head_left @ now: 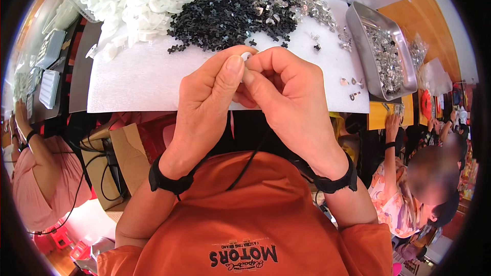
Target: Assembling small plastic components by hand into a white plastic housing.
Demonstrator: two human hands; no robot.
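Note:
My left hand (pixel 207 89) and my right hand (pixel 294 99) meet above the front part of a white foam sheet (pixel 138 79). Between their thumbs and fingertips they pinch a small white plastic piece (pixel 246 56), mostly covered by the fingers. Just beyond the hands lies a heap of small black cross-shaped parts (pixel 220 18). To its left spreads a large pile of white, ring-like plastic pieces (pixel 146 0). Small shiny metal parts (pixel 319 10) are strewn at the black heap's right, and a few more metal pieces (pixel 354 95) lie near the sheet's front right.
A steel tray (pixel 356 36) of metal parts stands at the right. Clear plastic bags (pixel 418 48) lie past it. Co-workers sit on both sides, one in a pink top (pixel 43 174). An open cardboard box (pixel 130 156) with black cables is below the table's left edge.

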